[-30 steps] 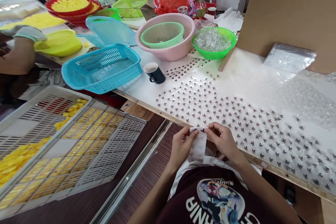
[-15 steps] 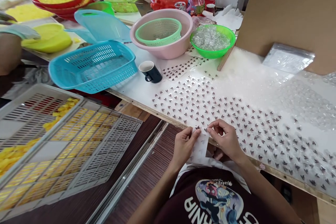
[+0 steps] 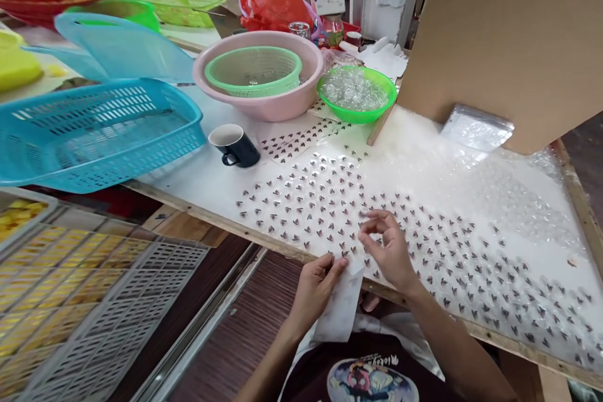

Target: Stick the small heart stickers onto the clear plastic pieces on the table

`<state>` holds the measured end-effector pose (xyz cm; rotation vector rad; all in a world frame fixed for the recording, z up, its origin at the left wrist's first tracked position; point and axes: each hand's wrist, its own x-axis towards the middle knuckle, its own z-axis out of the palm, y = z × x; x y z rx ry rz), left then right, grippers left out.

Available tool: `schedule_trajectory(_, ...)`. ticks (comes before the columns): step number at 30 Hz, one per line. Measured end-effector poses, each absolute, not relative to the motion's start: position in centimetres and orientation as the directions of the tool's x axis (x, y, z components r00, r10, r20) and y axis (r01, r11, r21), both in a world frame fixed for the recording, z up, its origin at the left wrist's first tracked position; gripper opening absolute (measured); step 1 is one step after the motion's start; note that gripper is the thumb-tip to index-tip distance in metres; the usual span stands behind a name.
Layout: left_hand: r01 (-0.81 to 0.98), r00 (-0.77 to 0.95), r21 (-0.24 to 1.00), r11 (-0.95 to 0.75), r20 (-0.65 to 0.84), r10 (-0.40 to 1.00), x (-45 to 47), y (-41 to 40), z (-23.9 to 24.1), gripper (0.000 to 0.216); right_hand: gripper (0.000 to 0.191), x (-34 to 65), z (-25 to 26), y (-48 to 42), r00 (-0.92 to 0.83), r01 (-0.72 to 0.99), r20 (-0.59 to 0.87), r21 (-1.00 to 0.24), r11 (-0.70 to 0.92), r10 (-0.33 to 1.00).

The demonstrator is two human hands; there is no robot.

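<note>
My left hand [image 3: 315, 289] is closed at the table's front edge, its thumb and fingers pinching a strip of white paper [image 3: 337, 313] that hangs down over my lap. Over the table, just right of the strip, my right hand [image 3: 392, 255] has thumb and forefinger curled together. Whatever is between those fingertips is too small to make out. Around and beyond both hands, many small clear plastic pieces with dark, leaf-like marks [image 3: 323, 208] lie spread on the white tabletop [image 3: 174, 163].
A dark mug [image 3: 242, 151] stands left of the marked pieces. Behind are a blue basket [image 3: 155, 151], a pink basin [image 3: 273, 110] and a green bowl [image 3: 362, 116] of clear plastic pieces. Cardboard [image 3: 499, 31] rises at right. A grated crate [image 3: 127, 301] with yellow pieces is lower left.
My right hand has moved away from the paper strip, out over the marked pieces. More of the strip shows below my left hand. The view has shifted to the right.
</note>
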<state>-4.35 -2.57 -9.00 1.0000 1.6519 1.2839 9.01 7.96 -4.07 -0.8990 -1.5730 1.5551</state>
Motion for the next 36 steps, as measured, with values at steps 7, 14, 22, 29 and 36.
schedule_trajectory(7,0.084,-0.387,0.983,0.164,-0.120,0.914,-4.8,-1.6,-10.4,0.048,0.046,8.8,-4.1,12.8,-0.479,0.013,0.031,-0.999,0.043,0.877)
schedule_trajectory(14,0.097,-0.438,0.985,0.143,-0.086,0.895,-5.3,-0.9,-10.4,0.047,0.054,7.7,-5.4,10.7,-0.712,0.149,-0.137,-0.988,-0.043,0.688)
schedule_trajectory(22,0.145,-0.400,0.976,0.161,-0.091,0.912,-5.8,-0.8,-11.2,0.047,0.045,6.7,-4.4,12.9,-0.601,0.075,-0.057,-0.997,-0.015,0.798)
schedule_trajectory(29,0.135,-0.393,0.985,0.106,-0.045,0.918,-5.8,-0.6,-10.9,0.046,0.045,4.5,-7.2,23.9,-0.400,0.262,0.127,-0.934,0.245,0.908)
schedule_trajectory(36,0.167,-0.402,0.983,0.076,-0.003,0.916,-6.0,-0.5,-11.1,0.046,0.043,2.2,-10.6,28.5,-0.423,0.359,0.048,-0.908,0.216,0.905)
